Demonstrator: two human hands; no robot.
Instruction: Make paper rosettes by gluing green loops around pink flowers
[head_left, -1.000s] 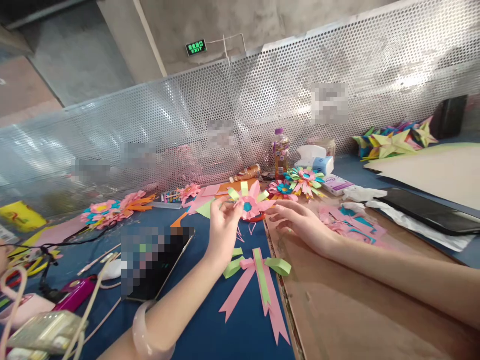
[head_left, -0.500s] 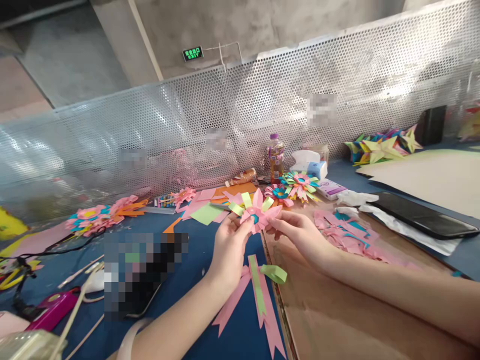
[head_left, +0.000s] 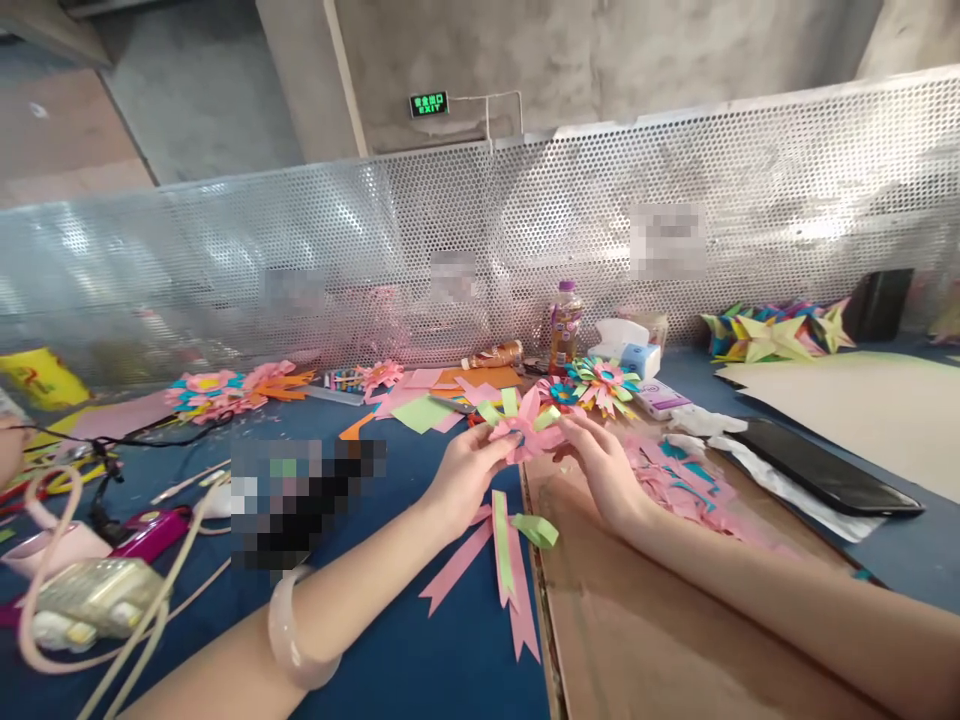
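A pink paper flower (head_left: 529, 428) with pale green loops on its far side is held up between both hands over the table. My left hand (head_left: 469, 470) pinches its left edge, fingers closed. On the opposite edge, my right hand (head_left: 596, 462) grips a petal between thumb and fingers. The blue centre is mostly covered now. Below the hands lie pink paper ribbons (head_left: 520, 625) with notched ends and a green strip on top. A green paper loop (head_left: 537, 531) rests beside them. My left wrist wears a pale bangle (head_left: 289, 630).
Finished paper flowers (head_left: 604, 382) stand near a drink bottle (head_left: 565, 330) and tissue pack (head_left: 637, 350). Pink paper scraps (head_left: 686, 480) cover part of the brown board (head_left: 645, 630). A phone (head_left: 825, 465) lies right; cables and a glue gun (head_left: 150, 533) lie left. A perforated metal screen (head_left: 420, 220) runs behind.
The view has shifted, so the scene sits differently in frame. The flower has tilted between my hands, and its blue centre shows less. Both hands keep hold of it.
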